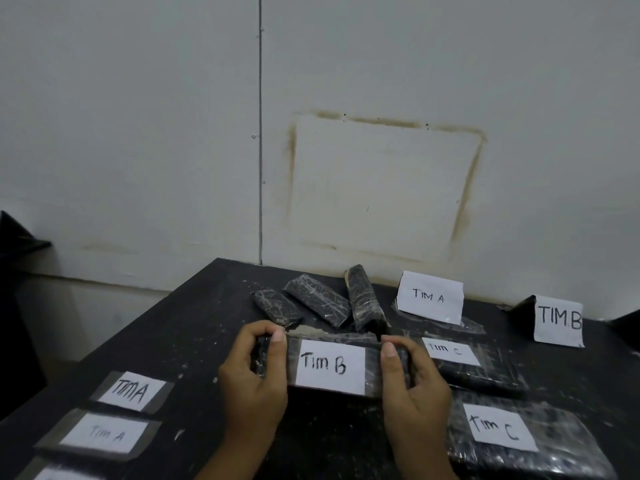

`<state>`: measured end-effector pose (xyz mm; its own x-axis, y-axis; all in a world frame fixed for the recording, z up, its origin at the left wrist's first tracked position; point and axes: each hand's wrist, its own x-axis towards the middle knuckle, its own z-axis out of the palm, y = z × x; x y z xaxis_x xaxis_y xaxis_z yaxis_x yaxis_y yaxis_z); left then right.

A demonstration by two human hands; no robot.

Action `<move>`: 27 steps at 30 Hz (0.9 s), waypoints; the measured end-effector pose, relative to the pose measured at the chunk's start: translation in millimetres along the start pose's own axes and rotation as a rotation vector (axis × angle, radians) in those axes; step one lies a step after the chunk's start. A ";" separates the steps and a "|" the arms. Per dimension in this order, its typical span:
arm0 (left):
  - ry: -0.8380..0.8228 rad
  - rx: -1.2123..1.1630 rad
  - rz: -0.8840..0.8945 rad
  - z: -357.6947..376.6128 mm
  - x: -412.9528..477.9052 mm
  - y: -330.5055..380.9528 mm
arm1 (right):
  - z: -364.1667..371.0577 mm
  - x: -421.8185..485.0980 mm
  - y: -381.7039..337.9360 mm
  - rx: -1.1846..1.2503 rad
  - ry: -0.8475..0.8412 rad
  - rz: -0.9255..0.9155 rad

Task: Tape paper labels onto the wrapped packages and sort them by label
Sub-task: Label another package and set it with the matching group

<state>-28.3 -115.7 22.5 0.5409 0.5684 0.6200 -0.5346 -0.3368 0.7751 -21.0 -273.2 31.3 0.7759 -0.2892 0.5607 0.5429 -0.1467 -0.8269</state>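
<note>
Plainly, left hand (251, 382) and right hand (414, 386) pinch the ends of the TIM B package (330, 367) over the table (194, 327); loose tape ends may wrinkle; it could join the wrong pile.

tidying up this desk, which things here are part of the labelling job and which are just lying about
Part of the job:
- TIM B package held by left hand and right hand
- three unlabelled packages
- two TIM C packages
- taped TIM A labels
- TIM A package
- standing TIM B sign

Lying about:
- dark object at left edge
</note>
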 end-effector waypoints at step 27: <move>-0.103 0.109 -0.156 -8.0 -33.0 0.4 | -19.6 -12.8 12.3 -0.362 -0.098 0.069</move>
<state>-51.6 -128.6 1.4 0.6781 0.5419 0.4965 -0.3688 -0.3334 0.8677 -30.5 -289.9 13.0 0.8432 -0.2208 0.4902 0.3533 -0.4597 -0.8148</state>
